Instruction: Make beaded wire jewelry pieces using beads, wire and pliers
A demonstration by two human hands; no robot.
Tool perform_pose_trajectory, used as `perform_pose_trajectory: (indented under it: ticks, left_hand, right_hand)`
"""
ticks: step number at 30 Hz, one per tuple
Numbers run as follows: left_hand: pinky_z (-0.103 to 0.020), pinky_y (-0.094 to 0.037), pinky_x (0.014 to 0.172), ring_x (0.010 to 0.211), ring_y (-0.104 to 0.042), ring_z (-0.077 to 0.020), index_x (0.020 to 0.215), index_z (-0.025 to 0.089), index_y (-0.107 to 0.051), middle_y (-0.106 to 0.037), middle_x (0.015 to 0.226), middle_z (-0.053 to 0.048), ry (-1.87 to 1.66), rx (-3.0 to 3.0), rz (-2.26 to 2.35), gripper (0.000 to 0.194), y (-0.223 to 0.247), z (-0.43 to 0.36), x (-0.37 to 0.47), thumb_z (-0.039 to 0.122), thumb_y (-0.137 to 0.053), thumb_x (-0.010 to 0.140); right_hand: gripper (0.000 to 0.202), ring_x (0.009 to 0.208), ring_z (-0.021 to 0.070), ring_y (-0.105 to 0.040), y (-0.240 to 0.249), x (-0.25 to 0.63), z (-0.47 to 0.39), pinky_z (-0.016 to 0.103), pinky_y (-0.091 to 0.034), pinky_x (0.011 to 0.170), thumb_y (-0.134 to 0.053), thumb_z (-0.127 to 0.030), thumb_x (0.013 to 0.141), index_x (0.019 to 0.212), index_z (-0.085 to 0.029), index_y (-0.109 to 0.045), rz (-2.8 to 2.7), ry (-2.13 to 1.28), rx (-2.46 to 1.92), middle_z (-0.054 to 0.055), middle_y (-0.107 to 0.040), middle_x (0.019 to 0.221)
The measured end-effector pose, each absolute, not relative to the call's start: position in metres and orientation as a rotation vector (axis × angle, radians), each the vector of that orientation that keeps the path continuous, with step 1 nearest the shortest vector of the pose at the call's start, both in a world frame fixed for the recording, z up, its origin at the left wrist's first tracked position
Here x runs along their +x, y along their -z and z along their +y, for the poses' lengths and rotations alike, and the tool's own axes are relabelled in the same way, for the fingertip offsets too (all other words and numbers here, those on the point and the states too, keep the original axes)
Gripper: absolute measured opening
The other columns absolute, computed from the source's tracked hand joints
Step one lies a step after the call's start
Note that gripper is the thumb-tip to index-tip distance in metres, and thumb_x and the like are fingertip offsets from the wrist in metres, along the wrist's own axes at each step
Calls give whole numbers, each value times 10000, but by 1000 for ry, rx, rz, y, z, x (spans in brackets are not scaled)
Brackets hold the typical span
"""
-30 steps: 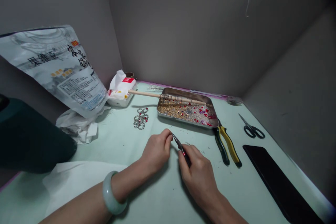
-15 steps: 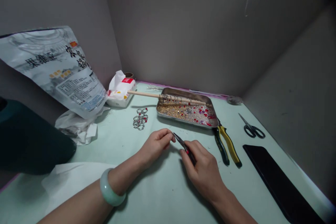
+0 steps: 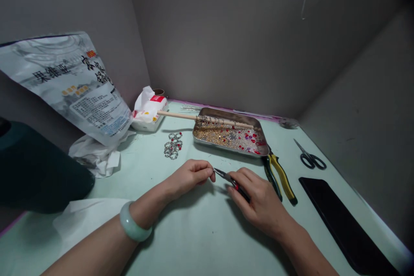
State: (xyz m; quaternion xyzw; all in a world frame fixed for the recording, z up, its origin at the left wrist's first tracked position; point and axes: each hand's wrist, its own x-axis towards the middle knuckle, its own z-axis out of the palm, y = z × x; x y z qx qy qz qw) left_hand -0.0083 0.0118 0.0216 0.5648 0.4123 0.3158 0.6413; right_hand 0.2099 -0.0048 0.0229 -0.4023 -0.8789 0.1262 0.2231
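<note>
My right hand (image 3: 258, 198) is closed round the dark handles of small needle-nose pliers (image 3: 228, 177), whose thin jaws point left. Their tip meets the fingertips of my left hand (image 3: 194, 174), which is pinched shut; whatever sits between its thumb and finger is too small to make out. A pale green bangle (image 3: 133, 224) circles my left wrist. Beyond my hands, a metal tray (image 3: 223, 148) holds gold, clear and red beads, and a wooden stick (image 3: 177, 115) threaded with small rings lies across it. Left of the tray is a cluster of beaded rings (image 3: 173, 144).
Yellow-and-black pliers (image 3: 284, 181) lean against the tray's right corner. Scissors (image 3: 308, 157) and a black phone-like slab (image 3: 343, 224) lie at the right. On the left stand a dark green bottle (image 3: 39, 170), a large food pouch (image 3: 74, 82) and a tissue pack (image 3: 148, 114).
My right hand and the needle-nose pliers have shifted slightly right, and the pliers now lie flatter. My left hand has moved a little left, still pinched.
</note>
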Motion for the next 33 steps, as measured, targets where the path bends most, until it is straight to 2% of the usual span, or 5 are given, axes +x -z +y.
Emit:
perform_pose_trajectory:
  ticks: [11,20,33]
  left_hand:
    - [-235,-147,430,440,-233,-66,766,120,-604,-318,487,77,-478,1343,845,300,-26,17,-22,413,-558,818]
    - [-238,-114,398,402,-203,-53,767,111,-604,-314,458,84,-390,1262,686,251,-23,19,-28,347,-556,837]
    - [-223,-108,380,378,-172,-45,829,109,-605,-282,433,100,-396,1084,523,222,-18,18,-30,329,-576,838]
  right_hand:
    - [229,767,191,-510,-25,220,0,318,-411,661,-486,-200,874,1073,-163,-593,-2548,-219,-907,74,-572,848]
    - [262,754,192,-517,-25,220,0,333,-424,653,-505,-176,859,1099,-152,-609,-2537,-129,-797,83,-590,849]
    - [276,776,195,-531,-23,216,-1,343,-436,670,-502,-175,863,1124,-161,-592,-2489,-277,-788,81,-595,878]
